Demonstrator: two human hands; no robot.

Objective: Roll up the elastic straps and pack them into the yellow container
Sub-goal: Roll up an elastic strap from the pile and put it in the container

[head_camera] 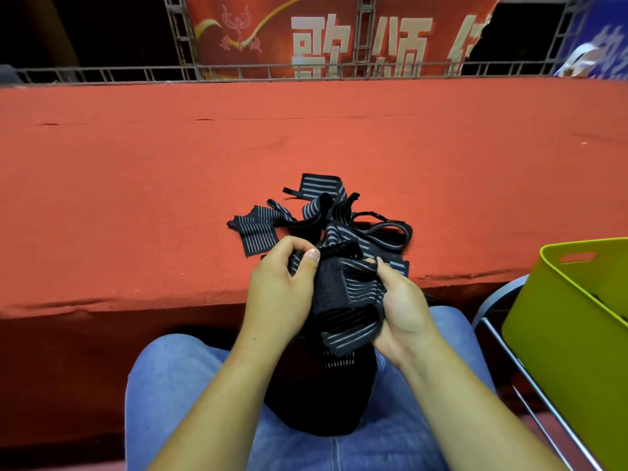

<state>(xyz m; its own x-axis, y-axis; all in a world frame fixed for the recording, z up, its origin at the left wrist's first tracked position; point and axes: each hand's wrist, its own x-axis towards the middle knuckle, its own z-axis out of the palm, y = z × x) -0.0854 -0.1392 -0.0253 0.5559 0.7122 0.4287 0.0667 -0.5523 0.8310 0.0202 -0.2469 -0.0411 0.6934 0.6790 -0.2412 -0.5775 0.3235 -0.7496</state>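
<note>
both the left hand (278, 283) and right hand (401, 307) grip a black, grey-striped, partly rolled elastic strap (350, 300).

Strap pile (319, 215) ahead; bare cloth (136, 171) around.

The person wears blue jeans (190, 385) with a centre seam; above the jeans, forearms (217, 402) are bare, left hand (278, 283) thumbnail short.

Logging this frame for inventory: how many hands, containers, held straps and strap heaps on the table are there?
hands: 2, left hand and right hand
yellow container: 1
held strap: 1
strap heap on the table: 1, too tangled to count singly
total: 5
</note>
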